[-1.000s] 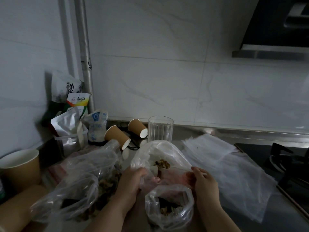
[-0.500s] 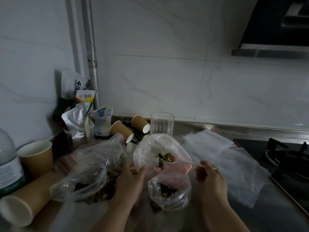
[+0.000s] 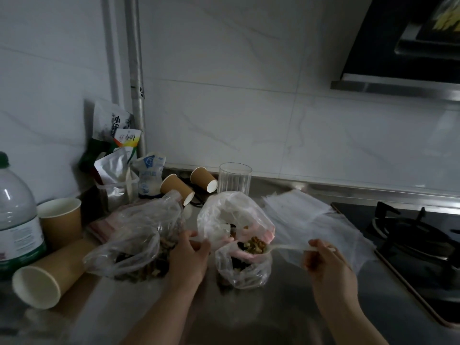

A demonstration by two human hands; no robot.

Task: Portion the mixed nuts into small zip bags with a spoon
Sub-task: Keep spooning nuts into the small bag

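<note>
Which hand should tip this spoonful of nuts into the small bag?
Right. The right hand already holds the loaded spoon over the small bag; the left hand holds plastic.

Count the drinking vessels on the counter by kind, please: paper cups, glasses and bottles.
Paper cups: 4 (upright one, large one lying down, two small ones lying down)
Clear glasses: 1
Plastic bottles: 1
Total: 6

Right hand (image 3: 328, 267) gripping spoon (image 3: 286, 248) loaded with nuts (image 3: 255, 245) above small bag (image 3: 242, 270); left hand (image 3: 190, 257) holding large bag (image 3: 224, 217) on desk (image 3: 286, 307).
</note>
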